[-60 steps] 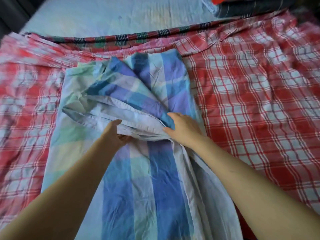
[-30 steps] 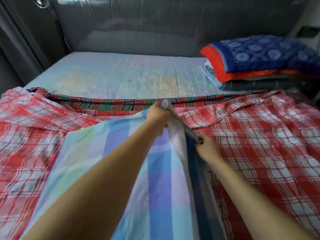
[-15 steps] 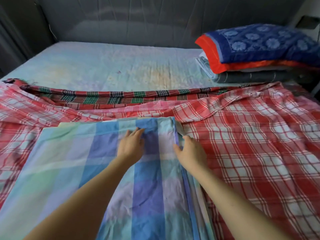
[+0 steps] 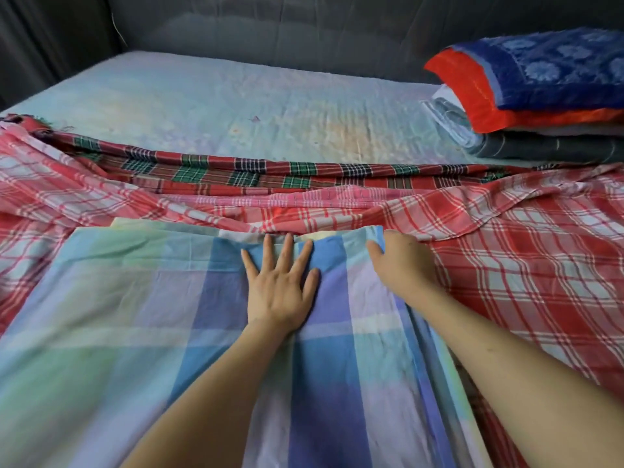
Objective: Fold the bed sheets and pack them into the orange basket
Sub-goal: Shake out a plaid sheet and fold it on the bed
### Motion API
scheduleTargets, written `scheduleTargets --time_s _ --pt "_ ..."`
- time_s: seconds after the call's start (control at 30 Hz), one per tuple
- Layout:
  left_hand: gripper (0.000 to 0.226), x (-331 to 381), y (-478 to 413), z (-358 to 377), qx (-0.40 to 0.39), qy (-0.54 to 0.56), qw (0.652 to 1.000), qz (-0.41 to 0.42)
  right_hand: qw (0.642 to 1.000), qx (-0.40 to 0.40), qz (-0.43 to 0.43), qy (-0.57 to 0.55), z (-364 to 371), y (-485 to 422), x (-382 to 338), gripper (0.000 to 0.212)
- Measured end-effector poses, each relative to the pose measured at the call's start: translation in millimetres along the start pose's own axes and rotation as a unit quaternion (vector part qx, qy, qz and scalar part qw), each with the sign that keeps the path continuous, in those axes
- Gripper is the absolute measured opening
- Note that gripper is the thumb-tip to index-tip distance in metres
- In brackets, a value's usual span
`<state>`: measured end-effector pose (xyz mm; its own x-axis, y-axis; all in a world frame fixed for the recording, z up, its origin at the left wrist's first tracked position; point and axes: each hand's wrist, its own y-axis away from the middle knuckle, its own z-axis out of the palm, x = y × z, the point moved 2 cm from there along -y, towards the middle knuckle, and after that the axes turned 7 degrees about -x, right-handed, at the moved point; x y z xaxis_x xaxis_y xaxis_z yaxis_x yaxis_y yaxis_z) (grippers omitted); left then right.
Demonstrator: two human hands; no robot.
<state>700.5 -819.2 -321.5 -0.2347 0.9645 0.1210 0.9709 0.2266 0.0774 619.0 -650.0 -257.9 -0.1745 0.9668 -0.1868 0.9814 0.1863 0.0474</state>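
Observation:
A blue, green and lilac checked sheet (image 4: pixel 135 315) lies folded lengthwise on the bed in front of me. My left hand (image 4: pixel 280 285) rests flat on it near its far edge, fingers spread. My right hand (image 4: pixel 401 265) sits at the sheet's far right corner, its fingers curled over the folded edge. Under this sheet spreads a red and white plaid sheet (image 4: pixel 523 265). Behind that lies a bunched red, green and black tartan sheet (image 4: pixel 236 173). No orange basket is in view.
A stack of folded bedding (image 4: pixel 540 106), with a blue and orange piece on top, sits at the back right of the pale mattress (image 4: pixel 236 106). A dark padded wall (image 4: pixel 304 32) runs behind the bed.
Both hands carried the sheet's near edge up and over to its far edge, then laid it down. My left hand has spread flat and my right has moved to the corner.

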Motion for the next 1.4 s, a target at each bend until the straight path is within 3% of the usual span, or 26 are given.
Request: scheduleTargets --time_s 0.07,0.17,0.23,0.27,0.33,0.37,0.4,0.47,0.6,0.73,0.9,1.0,1.07,1.13,1.23,1.3,1.4 --pt "0.07 -4 -5 5 0.017 0.004 1.0 0.012 0.999 0.016 0.003 0.047 12 -5 1 0.036" --pt "0.066 -9 -8 9 0.026 0.013 0.999 0.017 0.994 -0.005 0.085 0.069 32 -12 -6 0.033" --pt "0.063 -11 -9 10 0.03 0.017 0.999 0.018 0.992 0.057 0.104 0.046 20 -15 -21 0.036" --pt "0.062 -12 -9 9 0.032 0.014 0.999 0.018 0.989 0.115 0.079 0.047 13 -6 -35 0.043" --pt "0.056 -14 -11 9 0.027 0.006 0.999 0.017 0.972 0.226 -0.053 0.035 15 43 -65 0.05" --pt "0.053 -15 -14 8 0.018 0.004 1.0 0.02 0.964 0.216 -0.152 0.027 30 73 -73 0.052" --pt "0.052 -16 -16 6 0.012 0.008 1.0 0.023 0.961 0.151 -0.229 0.026 48 102 -72 0.054" --pt "0.049 -18 -20 5 0.021 0.031 0.999 0.022 0.959 0.059 -0.272 0.052 73 109 -34 0.055" --pt "0.048 -20 -25 10 -0.035 0.037 0.998 0.03 0.994 0.038 -0.056 0.081 74 66 27 0.063" --pt "0.049 -15 -9 -14 -0.104 0.061 0.992 0.031 0.993 0.006 -0.037 0.108 82 71 21 0.066" --pt "0.058 -9 177 -32 0.022 -0.005 0.993 0.114 0.99 -0.06 -0.002 0.13 75 58 18 0.061" --pt "0.058 -36 244 -3 -0.05 -0.05 0.993 0.093 0.993 -0.072 0.056 0.071 46 97 6 0.058" --pt "0.061 -44 239 4 -0.072 -0.028 0.994 0.073 0.999 0.004 0.034 0.034 39 174 -27 0.058" --pt "0.066 -43 224 8 -0.075 -0.012 0.995 0.063 0.995 0.071 -0.067 -0.023 50 271 -72 0.057" --pt "0.067 -58 225 12 -0.086 -0.01 0.994 0.067 0.978 -0.014 -0.209 0.01 82 359 -61 0.056" --pt "0.065 -78 251 13 -0.076 -0.032 0.995 0.053 0.985 -0.038 -0.158 0.063 87 369 14 0.055" --pt "0.066 -113 319 11 -0.065 -0.038 0.997 -0.01 0.992 -0.044 0.03 0.114 60 392 104 0.056"
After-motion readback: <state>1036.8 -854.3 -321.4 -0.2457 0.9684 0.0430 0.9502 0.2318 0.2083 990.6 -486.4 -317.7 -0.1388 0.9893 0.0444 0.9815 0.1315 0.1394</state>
